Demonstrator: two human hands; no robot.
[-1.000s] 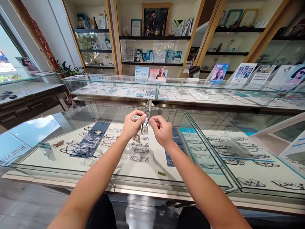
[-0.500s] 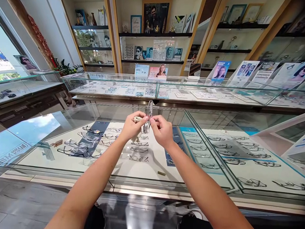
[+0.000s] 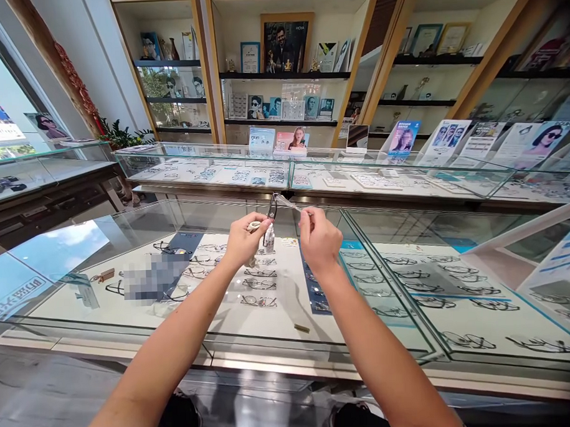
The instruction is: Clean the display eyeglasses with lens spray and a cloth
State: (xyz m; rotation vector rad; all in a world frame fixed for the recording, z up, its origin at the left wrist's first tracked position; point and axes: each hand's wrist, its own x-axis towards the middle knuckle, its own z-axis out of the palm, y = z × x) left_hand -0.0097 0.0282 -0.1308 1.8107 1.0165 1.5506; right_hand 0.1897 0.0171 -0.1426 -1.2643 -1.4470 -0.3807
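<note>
My left hand (image 3: 247, 241) pinches a pair of dark-rimmed eyeglasses (image 3: 272, 206) upright above the glass counter. Tucked in the same hand is a cream-coloured, cloth-like thing (image 3: 253, 226); its kind is unclear. To the right, my right hand (image 3: 321, 240) has its fingertips closed on a thin clear strip (image 3: 289, 203), which looks like plastic film. This strip reaches toward the top of the eyeglasses; whether it still touches them I cannot tell. Below the hands, rows of eyeglasses (image 3: 259, 284) lie inside the glass display case (image 3: 252, 340).
A small gold-coloured block (image 3: 301, 328) lies near the case's front. More frames fill the right compartment (image 3: 428, 286). A white stand (image 3: 524, 242) rises at right. Behind runs a second glass counter (image 3: 208, 155) with upright cards, then wall shelves (image 3: 284, 76).
My right hand has moved right, away from my left, drawing the clear strip out from the eyeglasses. The left hand keeps hold of the eyeglasses. The view has shifted slightly.
</note>
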